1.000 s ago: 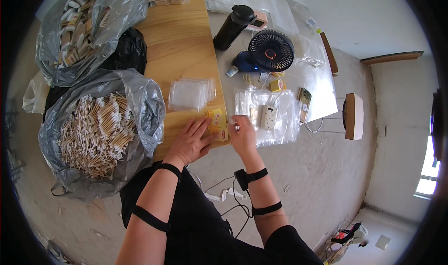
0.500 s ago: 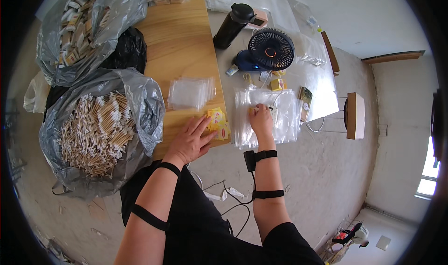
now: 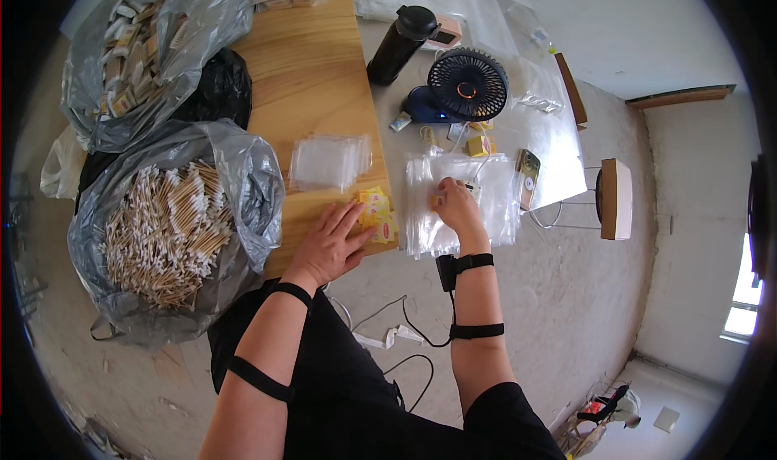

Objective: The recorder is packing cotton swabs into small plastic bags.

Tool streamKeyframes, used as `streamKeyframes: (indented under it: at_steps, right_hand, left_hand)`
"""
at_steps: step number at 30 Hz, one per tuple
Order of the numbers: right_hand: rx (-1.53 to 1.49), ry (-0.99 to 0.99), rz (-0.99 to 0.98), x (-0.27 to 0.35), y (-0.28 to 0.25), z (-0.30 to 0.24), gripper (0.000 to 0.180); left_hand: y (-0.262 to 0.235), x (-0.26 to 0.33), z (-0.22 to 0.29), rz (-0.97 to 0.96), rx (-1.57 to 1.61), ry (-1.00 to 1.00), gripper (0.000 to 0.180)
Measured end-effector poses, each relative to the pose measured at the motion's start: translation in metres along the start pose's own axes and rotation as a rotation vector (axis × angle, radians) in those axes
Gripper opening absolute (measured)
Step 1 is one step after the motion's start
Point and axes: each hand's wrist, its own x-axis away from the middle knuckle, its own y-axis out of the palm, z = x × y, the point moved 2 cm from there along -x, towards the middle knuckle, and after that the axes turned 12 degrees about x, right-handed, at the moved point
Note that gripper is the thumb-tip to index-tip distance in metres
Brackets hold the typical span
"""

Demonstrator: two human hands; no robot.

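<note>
My left hand (image 3: 324, 245) lies flat with its fingers spread on the wood-topped table, its fingertips against a small spread of yellow cards (image 3: 375, 207). Beyond them rests a stack of small clear plastic bags (image 3: 324, 165). My right hand (image 3: 460, 207) is over larger clear plastic bags (image 3: 495, 227) on the grey tabletop, thumb and fingers pinched together. A bit of yellow, apparently a small card, shows at its fingertips. A pale flat object (image 3: 472, 189) is partly hidden behind that hand.
Grey plastic sacks hold cotton swabs (image 3: 166, 225) and small packets (image 3: 129, 55) at the left. A dark fan (image 3: 468, 86), a black bottle (image 3: 402, 44), a small yellow box (image 3: 481, 145) and a phone (image 3: 528, 172) stand or lie around the bags. Cables (image 3: 417, 322) hang below.
My right wrist and forearm have swung slightly to the right, while the fingertips stay over the clear bags. The left hand has kept its place by the yellow cards.
</note>
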Motion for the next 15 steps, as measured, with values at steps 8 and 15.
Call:
streamKeyframes:
  at_steps: [8,15]
  right_hand:
    - [0.142,-0.134,0.008,0.005,-0.005,-0.002,0.023]
    - [-0.192,-0.069,-0.008,0.022,-0.012,-0.004,0.01]
  left_hand:
    - [0.001,0.001,-0.002,0.008,0.004,0.002,0.047]
    - [0.001,0.002,-0.003,0.014,0.014,-0.01,0.047]
